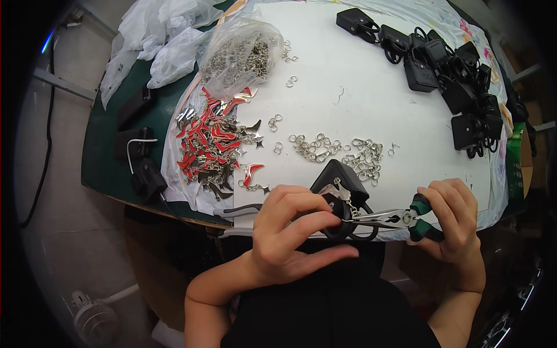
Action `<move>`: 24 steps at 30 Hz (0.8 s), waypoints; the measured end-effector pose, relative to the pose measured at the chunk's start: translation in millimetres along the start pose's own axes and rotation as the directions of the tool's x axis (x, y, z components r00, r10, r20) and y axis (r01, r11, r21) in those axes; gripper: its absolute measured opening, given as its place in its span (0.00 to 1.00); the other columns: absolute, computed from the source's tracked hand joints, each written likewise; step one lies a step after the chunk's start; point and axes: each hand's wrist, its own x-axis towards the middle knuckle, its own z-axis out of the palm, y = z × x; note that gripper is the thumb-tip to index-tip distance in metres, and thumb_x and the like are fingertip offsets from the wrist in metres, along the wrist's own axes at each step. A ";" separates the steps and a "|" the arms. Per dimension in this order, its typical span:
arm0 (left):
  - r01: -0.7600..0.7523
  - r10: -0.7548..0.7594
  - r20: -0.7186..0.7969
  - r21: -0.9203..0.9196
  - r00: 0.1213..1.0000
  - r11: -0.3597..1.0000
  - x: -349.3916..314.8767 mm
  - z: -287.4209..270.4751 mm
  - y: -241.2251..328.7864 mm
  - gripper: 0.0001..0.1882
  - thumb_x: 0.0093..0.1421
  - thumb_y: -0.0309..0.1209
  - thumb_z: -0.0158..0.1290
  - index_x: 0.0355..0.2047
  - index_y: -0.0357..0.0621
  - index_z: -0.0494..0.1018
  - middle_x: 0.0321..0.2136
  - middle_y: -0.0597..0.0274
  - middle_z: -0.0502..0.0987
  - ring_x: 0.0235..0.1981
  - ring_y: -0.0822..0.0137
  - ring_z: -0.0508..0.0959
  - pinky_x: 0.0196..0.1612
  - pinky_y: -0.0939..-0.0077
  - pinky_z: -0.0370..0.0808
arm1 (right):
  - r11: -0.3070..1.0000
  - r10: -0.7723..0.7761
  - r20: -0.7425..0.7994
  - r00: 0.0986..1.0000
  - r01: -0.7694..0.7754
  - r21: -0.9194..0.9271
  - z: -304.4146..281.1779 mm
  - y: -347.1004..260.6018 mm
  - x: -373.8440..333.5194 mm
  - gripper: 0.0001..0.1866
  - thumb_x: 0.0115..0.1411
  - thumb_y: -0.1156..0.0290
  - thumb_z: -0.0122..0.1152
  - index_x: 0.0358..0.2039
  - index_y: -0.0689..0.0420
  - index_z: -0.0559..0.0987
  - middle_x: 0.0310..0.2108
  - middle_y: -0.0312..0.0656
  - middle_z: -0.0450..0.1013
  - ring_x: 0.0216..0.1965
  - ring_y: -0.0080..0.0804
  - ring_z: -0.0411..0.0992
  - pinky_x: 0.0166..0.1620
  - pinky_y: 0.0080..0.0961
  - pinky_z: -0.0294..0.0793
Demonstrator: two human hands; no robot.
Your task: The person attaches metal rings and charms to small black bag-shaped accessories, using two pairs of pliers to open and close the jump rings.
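Heap of charms (217,142) on the left, then the left hand (284,235), fingertips by a black case (342,174), can't tell if they're pinching anything. Chain (353,206) sits by the pliers' (408,218) tips, right hand (455,217) wrapped round the handles. Green box (516,159) far right.

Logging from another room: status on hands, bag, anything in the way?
Right hand gripping green-handled pliers. Left hand at black bag, by the pliers' tips. Metal clasps beyond the bag, not touching pliers.

hands (454,217) with green-handled pliers (400,218)
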 end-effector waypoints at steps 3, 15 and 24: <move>-0.049 0.049 0.006 -0.055 0.999 0.997 2.7 8.7 -16.2 0.18 0.44 0.22 0.72 0.35 0.35 0.77 0.37 0.53 0.79 0.37 0.59 0.78 0.39 0.70 0.76 | 0.986 0.133 0.034 0.991 -0.135 0.094 3.4 2.2 -4.0 0.31 0.50 0.58 0.71 0.49 0.67 0.75 0.41 0.50 0.72 0.39 0.48 0.72 0.42 0.39 0.73; 0.364 -0.385 0.058 -0.478 0.921 0.799 -1.0 2.4 -14.4 0.15 0.49 0.12 0.63 0.39 0.31 0.81 0.38 0.53 0.80 0.39 0.68 0.79 0.43 0.78 0.77 | 0.972 0.233 -0.159 0.959 -0.233 0.018 57.0 28.7 14.0 0.28 0.55 0.65 0.71 0.54 0.60 0.75 0.54 0.46 0.70 0.56 0.42 0.67 0.60 0.46 0.60; 0.346 -0.429 0.035 -0.653 0.902 0.674 -13.8 -0.1 -7.4 0.15 0.50 0.16 0.66 0.40 0.32 0.81 0.37 0.55 0.78 0.39 0.67 0.79 0.44 0.75 0.76 | 0.708 -0.026 -0.288 0.957 0.221 0.671 85.3 -15.4 56.4 0.16 0.48 0.72 0.75 0.37 0.57 0.81 0.33 0.38 0.77 0.31 0.34 0.74 0.38 0.30 0.71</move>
